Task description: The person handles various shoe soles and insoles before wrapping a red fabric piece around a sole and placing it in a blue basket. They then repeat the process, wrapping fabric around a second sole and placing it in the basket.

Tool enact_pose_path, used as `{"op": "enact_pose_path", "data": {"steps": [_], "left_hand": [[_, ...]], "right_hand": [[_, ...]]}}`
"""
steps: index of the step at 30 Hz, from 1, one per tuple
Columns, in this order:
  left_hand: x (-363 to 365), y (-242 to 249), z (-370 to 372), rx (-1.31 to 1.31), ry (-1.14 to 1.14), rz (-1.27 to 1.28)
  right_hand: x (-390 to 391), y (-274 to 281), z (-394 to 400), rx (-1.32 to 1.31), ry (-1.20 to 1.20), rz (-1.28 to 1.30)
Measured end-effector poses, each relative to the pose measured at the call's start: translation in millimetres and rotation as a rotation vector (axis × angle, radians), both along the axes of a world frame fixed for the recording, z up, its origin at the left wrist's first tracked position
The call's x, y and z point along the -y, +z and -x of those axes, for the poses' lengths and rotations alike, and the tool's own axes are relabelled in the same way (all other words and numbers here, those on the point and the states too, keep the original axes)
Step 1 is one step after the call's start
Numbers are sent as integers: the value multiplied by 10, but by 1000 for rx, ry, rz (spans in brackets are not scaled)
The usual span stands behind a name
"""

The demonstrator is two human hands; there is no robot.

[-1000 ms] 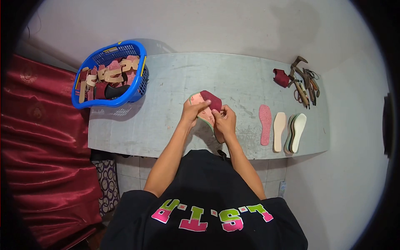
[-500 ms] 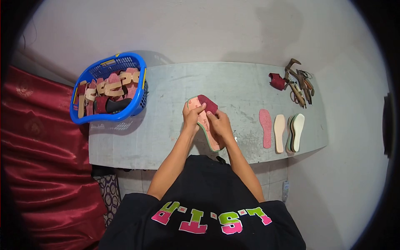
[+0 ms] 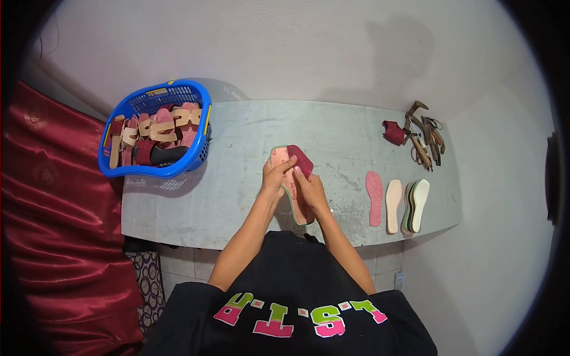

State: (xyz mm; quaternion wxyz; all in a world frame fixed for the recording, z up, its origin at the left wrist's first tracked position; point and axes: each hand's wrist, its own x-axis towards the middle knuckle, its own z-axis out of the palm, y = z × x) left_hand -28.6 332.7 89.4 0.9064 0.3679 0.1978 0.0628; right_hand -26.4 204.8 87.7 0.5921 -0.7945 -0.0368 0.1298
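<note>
A sandal sole (image 3: pixel 298 209), pinkish with a green edge and red printing, is held tilted above the near middle of the table. A dark red strap piece (image 3: pixel 303 161) lies across its far right part. My left hand (image 3: pixel 275 178) grips the sole's left side, its thumb stretched over the top toward the strap. On the right side, my right hand (image 3: pixel 313 193) is closed around the sole and the strap's edge, thumb pressed near the strap. The fingers under the sole are hidden.
On the table (image 3: pixel 249 127), a blue basket (image 3: pixel 205 133) of sandals stands at the left. At right lie a pink insole (image 3: pixel 374 199), a beige insole (image 3: pixel 393 206), stacked soles (image 3: pixel 420 206), another red strap (image 3: pixel 393 133) and hand tools (image 3: pixel 424 136). A red curtain (image 3: pixel 56 219) hangs left.
The whole view has shifted slightly, so the table and hands appear a little lower. Both hands keep hold of the sole, and the strap now shows flatter over it.
</note>
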Motion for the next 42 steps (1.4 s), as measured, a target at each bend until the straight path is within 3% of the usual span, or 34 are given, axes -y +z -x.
{"op": "enact_pose_path", "data": {"steps": [2, 4, 7, 13, 17, 20, 22, 30, 32, 36, 38, 39, 40, 42], "left_hand": [[-19, 9, 0, 0, -11, -48], [-133, -4, -32, -63, -141, 96], [-259, 46, -77, -40, -245, 99], [-196, 50, -93, -66, -193, -102], [-160, 16, -39, -59, -164, -35], [-311, 118, -7, -71, -336, 17], [-405, 154, -30, -28, -439, -140], [-347, 55, -156, -18, -256, -148], [-311, 52, -139, -18, -252, -94], [-124, -12, -33, 64, -249, -14], [-60, -19, -14, 59, -199, 23], [-45, 5, -16, 88, -146, -16], [-27, 24, -8, 116, -94, -51], [-22, 19, -23, 127, -60, -91]], "right_hand": [[17, 20, -29, -100, -5, -84], [48, 138, -49, 19, 112, 57], [5, 69, -16, 118, 79, -41], [-23, 66, -3, -2, 3, -110], [-5, 70, 16, 78, -16, -165], [51, 79, 43, 123, 26, -136], [48, 95, 38, 127, 43, -128], [50, 39, 5, -98, 30, -168], [30, 75, 4, 88, 1, -100], [30, 35, -35, 10, -46, -135], [53, 64, -69, 128, -29, -108], [96, 85, -75, -24, 65, -220], [84, 38, -65, -26, 63, -219], [20, -111, -40, 22, 51, -495]]}}
